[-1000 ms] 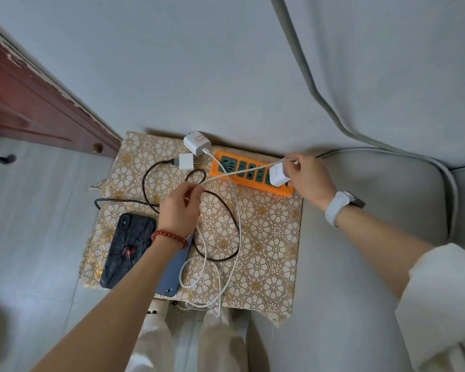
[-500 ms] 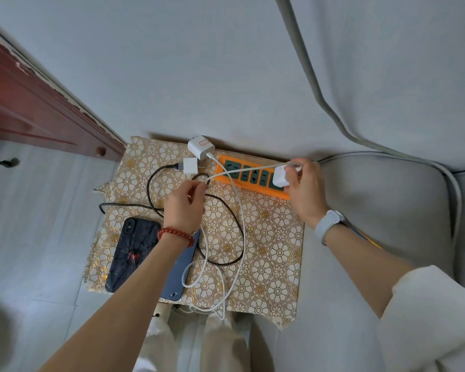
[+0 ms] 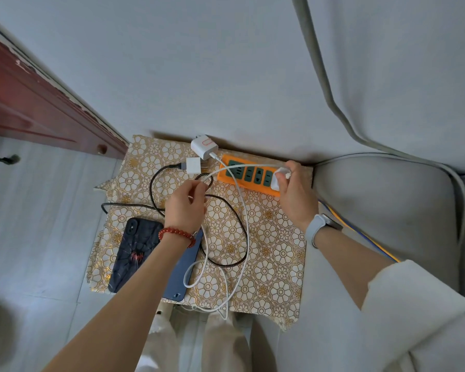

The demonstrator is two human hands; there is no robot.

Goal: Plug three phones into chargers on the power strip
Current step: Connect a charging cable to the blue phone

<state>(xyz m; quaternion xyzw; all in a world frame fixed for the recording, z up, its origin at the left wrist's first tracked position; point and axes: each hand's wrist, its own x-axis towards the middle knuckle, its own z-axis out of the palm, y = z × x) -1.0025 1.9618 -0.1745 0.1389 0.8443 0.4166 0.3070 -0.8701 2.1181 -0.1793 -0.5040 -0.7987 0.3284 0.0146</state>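
Right hand: right hand (image 3: 297, 196) pinches a white charger (image 3: 279, 178) at the right end of the orange power strip (image 3: 249, 174); pressing it into a socket, as far as I can judge.
Left hand: left hand (image 3: 187, 206) pinches the white cable (image 3: 243, 210) running from that charger, lifted above the patterned cloth (image 3: 274, 253).
Head view, chargers: two more white chargers lie loose left of the strip, a larger one (image 3: 204, 146) and a small cube (image 3: 193, 165) with a black cable (image 3: 231, 221) attached.
Head view, phones: a dark-cased phone (image 3: 134, 253) and a blue phone (image 3: 181, 275) lie side by side near the cloth's left front.
Progress: early; no phone visibly connected, at most one charger going in.
Hidden: the left forearm covers much of the blue phone; no third phone can be made out; the charger's prongs are out of sight, so seating is uncertain.
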